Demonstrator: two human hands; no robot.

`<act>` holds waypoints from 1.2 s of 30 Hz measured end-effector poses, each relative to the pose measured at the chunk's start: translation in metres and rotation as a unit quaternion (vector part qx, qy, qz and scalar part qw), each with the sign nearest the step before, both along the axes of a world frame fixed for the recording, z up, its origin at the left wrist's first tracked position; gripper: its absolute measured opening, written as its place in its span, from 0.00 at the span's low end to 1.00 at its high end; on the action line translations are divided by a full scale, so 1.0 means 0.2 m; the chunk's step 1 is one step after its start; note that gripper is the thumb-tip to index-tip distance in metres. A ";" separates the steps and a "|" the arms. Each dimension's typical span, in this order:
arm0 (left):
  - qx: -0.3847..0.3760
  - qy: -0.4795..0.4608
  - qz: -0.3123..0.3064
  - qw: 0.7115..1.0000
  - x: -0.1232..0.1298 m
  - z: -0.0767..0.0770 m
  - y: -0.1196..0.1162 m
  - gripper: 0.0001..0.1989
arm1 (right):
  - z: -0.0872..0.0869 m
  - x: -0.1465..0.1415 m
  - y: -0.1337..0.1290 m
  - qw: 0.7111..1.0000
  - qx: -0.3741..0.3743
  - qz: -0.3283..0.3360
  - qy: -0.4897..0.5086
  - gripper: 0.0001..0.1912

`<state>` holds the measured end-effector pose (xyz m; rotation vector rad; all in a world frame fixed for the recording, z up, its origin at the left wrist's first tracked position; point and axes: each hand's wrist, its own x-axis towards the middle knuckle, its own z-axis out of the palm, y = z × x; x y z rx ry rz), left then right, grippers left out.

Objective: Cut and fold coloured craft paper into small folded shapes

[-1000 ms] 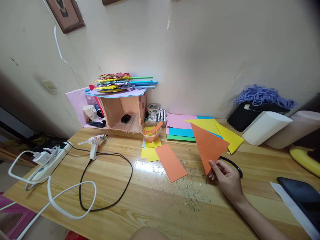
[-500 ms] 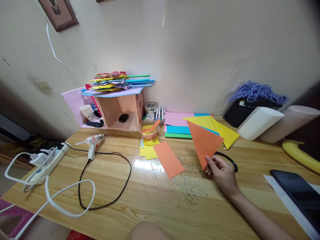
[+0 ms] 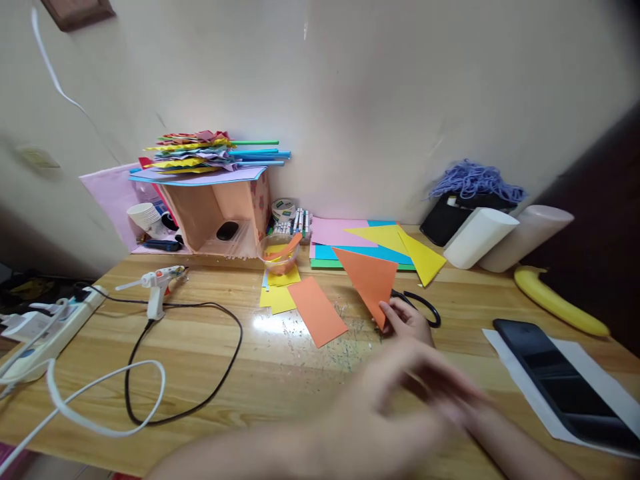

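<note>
An orange paper triangle [image 3: 369, 280] is pinched at its lower corner by my right hand [image 3: 409, 321], above the wooden table. Black scissor handles [image 3: 425, 308] show just behind that hand. My left hand [image 3: 395, 407] is smeared by motion in the foreground and crosses in front of my right forearm; whether its fingers hold anything cannot be made out. An orange rectangle of paper [image 3: 317, 312] lies flat on the table, left of the triangle. Yellow paper pieces [image 3: 283, 300] lie beside it, partly under a clear bowl [image 3: 279, 255] of scraps.
A glue gun [image 3: 157, 288] with a looped black cable stands at the left, near a power strip [image 3: 50, 333]. A cardboard box [image 3: 260, 203] bears paper fans. Coloured sheets [image 3: 340, 232] lie at the back. A phone [image 3: 560, 380], banana [image 3: 555, 300] and white rolls [image 3: 480, 237] are at the right.
My left hand has come into view from below, in front of my right forearm. My right hand still holds the orange triangle, now turned slightly. The whole view has shifted to the right.
</note>
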<state>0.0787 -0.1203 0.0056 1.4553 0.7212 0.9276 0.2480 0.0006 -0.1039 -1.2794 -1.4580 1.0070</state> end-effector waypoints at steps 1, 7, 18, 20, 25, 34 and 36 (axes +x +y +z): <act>0.008 0.043 0.049 0.998 -0.04 -0.03 0.09 0.10 | 0.00 -0.01 0.00 1.000 -0.002 0.004 0.001 0.16; -0.052 0.150 0.244 0.957 -0.29 -0.36 0.42 0.20 | 0.04 -0.06 -0.04 0.995 -0.049 0.074 0.038 0.15; -0.049 0.120 0.222 0.966 -0.35 -0.44 0.42 0.18 | 0.06 0.02 0.03 0.998 -0.047 -0.012 0.048 0.15; -0.039 0.145 0.215 0.965 -0.34 -0.44 0.40 0.17 | 0.07 0.10 0.11 0.993 -0.027 -0.100 0.060 0.17; -0.014 0.184 0.211 0.960 -0.34 -0.43 0.40 0.15 | 0.09 0.37 0.35 0.969 -0.037 -0.230 0.077 0.15; -0.004 0.180 0.227 0.957 -0.34 -0.45 0.41 0.15 | 0.04 0.45 0.60 0.950 -0.170 -0.262 0.017 0.11; -0.003 0.182 0.223 0.958 -0.34 -0.44 0.41 0.14 | 0.03 0.45 0.61 0.946 -0.193 -0.259 -0.005 0.11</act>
